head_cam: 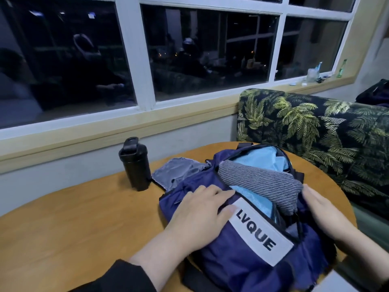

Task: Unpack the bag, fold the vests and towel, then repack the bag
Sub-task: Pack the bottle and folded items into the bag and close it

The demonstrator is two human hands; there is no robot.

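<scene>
Dim indoor light fell from above; the dark window (210,49) mirrored room reflections, and wide-angle distortion bent its frame toward the edges.

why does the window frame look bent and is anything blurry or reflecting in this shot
Head view: wide-angle lens bows the window frame and sill; dark panes mirror the dim room; light is low and flat; the navy bag, grey towel and left hand stay fairly sharp, edges softer.
</scene>
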